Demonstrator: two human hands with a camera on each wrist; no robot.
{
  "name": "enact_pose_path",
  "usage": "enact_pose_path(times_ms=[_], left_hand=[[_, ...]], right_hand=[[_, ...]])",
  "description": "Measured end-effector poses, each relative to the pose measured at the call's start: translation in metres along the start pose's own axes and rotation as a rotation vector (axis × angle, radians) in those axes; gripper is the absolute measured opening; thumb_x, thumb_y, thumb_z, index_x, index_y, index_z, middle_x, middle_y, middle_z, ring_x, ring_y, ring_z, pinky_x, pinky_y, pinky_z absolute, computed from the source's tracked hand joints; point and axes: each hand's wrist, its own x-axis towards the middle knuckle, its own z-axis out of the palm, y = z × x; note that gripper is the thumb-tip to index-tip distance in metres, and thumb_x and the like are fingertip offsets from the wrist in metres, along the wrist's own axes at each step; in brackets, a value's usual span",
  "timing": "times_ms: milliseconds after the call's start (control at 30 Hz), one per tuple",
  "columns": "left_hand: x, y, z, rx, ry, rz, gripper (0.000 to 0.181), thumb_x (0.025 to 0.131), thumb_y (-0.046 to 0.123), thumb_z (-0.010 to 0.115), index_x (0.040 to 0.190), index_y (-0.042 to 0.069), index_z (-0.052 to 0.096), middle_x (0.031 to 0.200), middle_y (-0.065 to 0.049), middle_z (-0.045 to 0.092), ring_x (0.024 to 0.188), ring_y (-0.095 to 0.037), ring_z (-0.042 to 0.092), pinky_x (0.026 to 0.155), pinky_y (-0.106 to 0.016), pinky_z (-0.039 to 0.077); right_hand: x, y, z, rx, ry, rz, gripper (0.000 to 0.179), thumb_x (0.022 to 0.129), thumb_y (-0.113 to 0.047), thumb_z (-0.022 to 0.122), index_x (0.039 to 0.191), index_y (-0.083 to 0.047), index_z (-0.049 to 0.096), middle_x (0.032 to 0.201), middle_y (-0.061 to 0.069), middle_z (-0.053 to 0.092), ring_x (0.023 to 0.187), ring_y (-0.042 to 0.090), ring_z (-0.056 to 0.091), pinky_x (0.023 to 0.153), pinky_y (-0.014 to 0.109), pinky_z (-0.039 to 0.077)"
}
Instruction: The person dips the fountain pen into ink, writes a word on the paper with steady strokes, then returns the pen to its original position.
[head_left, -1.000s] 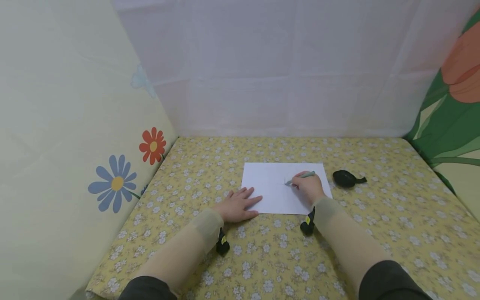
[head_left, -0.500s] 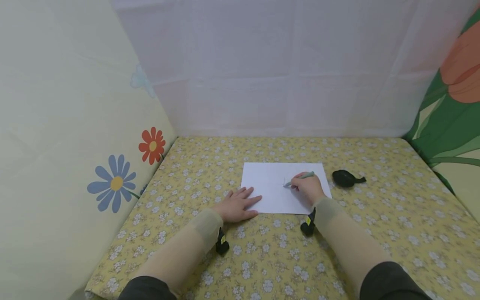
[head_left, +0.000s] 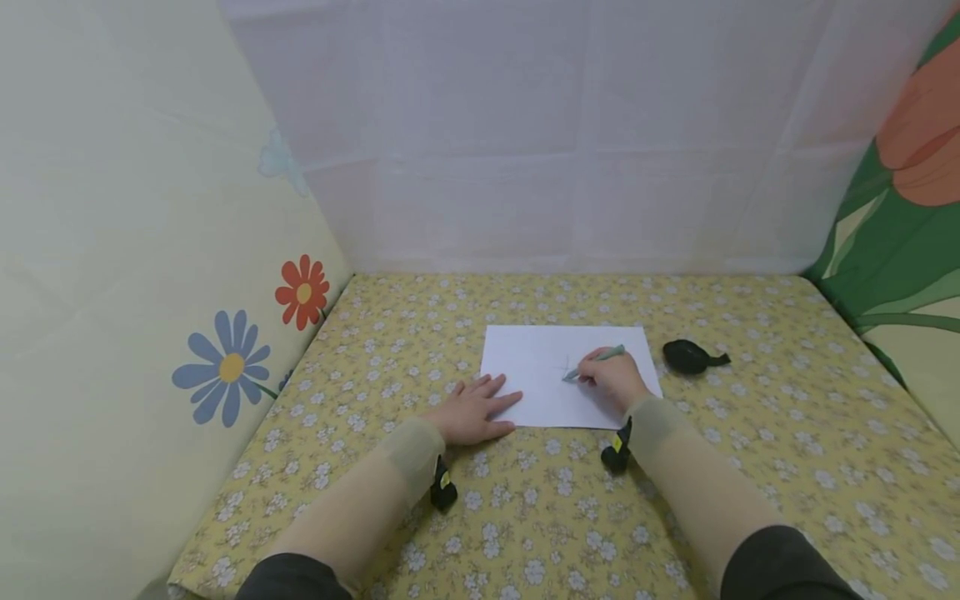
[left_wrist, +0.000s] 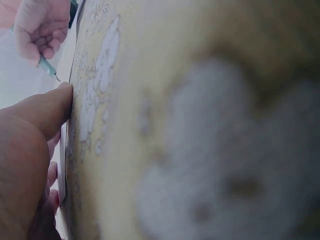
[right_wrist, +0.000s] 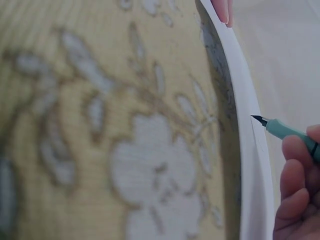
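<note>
A white sheet of paper (head_left: 525,350) lies on the flowered cloth. My left hand (head_left: 472,412) rests flat with fingers spread over the sheet's lower left corner. Between the thumb and fingers of my right hand (head_left: 621,379) is a teal fountain pen (head_left: 611,352), slanted with its nib down and to the left. In the right wrist view the pen's dark nib (right_wrist: 258,119) meets the paper or hovers just over it; I cannot tell which. Faint thin crossing lines (head_left: 567,364) show on the sheet just above the nib. The left wrist view shows my left thumb (left_wrist: 55,105) near the paper's edge.
Right of the paper lies a black rounded object (head_left: 686,357) with a narrow tail. The yellow flowered tablecloth (head_left: 405,350) covers the table. A white sheet (head_left: 480,142) hangs behind, and printed flower cloths (head_left: 232,367) stand at both sides.
The pen tip has moved slightly down and left with my right hand, and a short upright line crossing a level one now shows. My left hand stays in place.
</note>
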Motion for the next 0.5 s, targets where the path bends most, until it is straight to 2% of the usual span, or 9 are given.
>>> enact_pose_path(times_ms=[233, 500], left_hand=[[0.0001, -0.0011, 0.0006, -0.009, -0.005, -0.003, 0.061, 0.098, 0.059, 0.038, 0.153, 0.038, 0.021, 0.162, 0.001, 0.001, 0.147, -0.024, 0.001, 0.115, -0.056, 0.001], [0.002, -0.0025, 0.0018, -0.005, -0.002, -0.005, 0.061, 0.097, 0.06, 0.038, 0.152, 0.039, 0.022, 0.161, 0.001, 0.001, 0.147, -0.024, 0.002, 0.115, -0.056, 0.001]], right_hand=[[0.0012, 0.0021, 0.0025, -0.004, -0.019, -0.018, 0.018, 0.078, -0.009, 0.067, 0.094, -0.001, 0.066, 0.076, 0.005, 0.069, 0.069, 0.018, 0.06, 0.064, 0.027, 0.049], [0.0, 0.0015, 0.0033, -0.001, -0.052, -0.026, 0.017, 0.079, -0.009, 0.066, 0.093, 0.0, 0.066, 0.074, 0.006, 0.069, 0.068, 0.018, 0.061, 0.063, 0.027, 0.05]])
